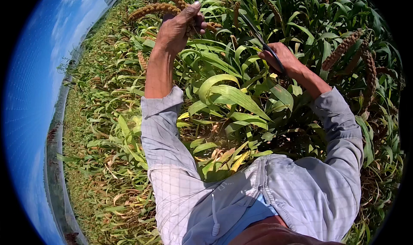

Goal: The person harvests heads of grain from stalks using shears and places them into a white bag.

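Note:
My left hand (pixel 182 27) grips several brown foxtail millet ears (pixel 155 11) at the upper middle. The ears stick out past the thumb and to the left; the stem ends are partly hidden by my fingers. To the right, my right hand (pixel 280 56) is closed around a dark-handled cutting tool (pixel 256 33), which looks like a pair of scissors. Its long, thin metal blade points up and left among the leaves. The two hands are apart, with green millet leaves (pixel 216 56) between and below them. Part of the tool's handle is hidden in my right hand.
Drooping millet ears (pixel 369 72) hang on stalks at the right. A broad curled leaf (pixel 237 98) rises between my forearms. Yellowed leaves (pixel 226 162) stand close to my grey jacket (pixel 180 187). Dense millet plants (pixel 109 141) stretch left towards a pale strip (pixel 61 122) at the field's edge.

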Available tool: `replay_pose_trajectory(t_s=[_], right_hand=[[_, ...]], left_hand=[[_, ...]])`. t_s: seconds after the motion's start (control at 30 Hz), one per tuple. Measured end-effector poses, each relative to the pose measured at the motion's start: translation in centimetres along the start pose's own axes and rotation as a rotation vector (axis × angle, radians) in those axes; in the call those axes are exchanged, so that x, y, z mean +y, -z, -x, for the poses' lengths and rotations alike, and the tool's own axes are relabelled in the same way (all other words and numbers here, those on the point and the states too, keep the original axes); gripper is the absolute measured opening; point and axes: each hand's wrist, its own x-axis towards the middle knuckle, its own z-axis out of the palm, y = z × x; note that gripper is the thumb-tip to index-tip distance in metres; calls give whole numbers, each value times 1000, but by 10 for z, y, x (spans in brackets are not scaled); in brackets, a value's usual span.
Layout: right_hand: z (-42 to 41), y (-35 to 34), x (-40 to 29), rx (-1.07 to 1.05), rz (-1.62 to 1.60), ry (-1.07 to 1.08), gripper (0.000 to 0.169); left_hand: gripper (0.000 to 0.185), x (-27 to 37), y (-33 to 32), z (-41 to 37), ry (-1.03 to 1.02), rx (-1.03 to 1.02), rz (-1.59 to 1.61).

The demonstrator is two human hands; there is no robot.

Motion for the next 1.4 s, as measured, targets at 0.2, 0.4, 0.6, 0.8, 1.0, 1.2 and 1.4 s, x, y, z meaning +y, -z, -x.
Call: replay_pose_trajectory(t_s=[0.2,0.4,0.6,0.8,1.0,1.2,1.4], right_hand=[[13,11,53,-245,108,-43,40],[17,13,57,-266,174,-52,36],[2,10,14,-117,364,77,42],[1,-4,3,-6,482,203,44],[27,8,34,-114,190,-10,40],[33,9,60,-162,119,-99,36],[34,11,73,-232,246,-132,35]], left_hand=[[24,-117,-21,-62,378,-93,-689],[31,-112,-25,-75,283,46,206],[21,-45,-38,-64,-31,-197,22],[21,-40,-23,-39,-25,-195,97],[20,-82,21,-47,-19,63,319],[38,-241,47,-66,390,280,-828],[33,-280,29,-61,343,479,-610]])
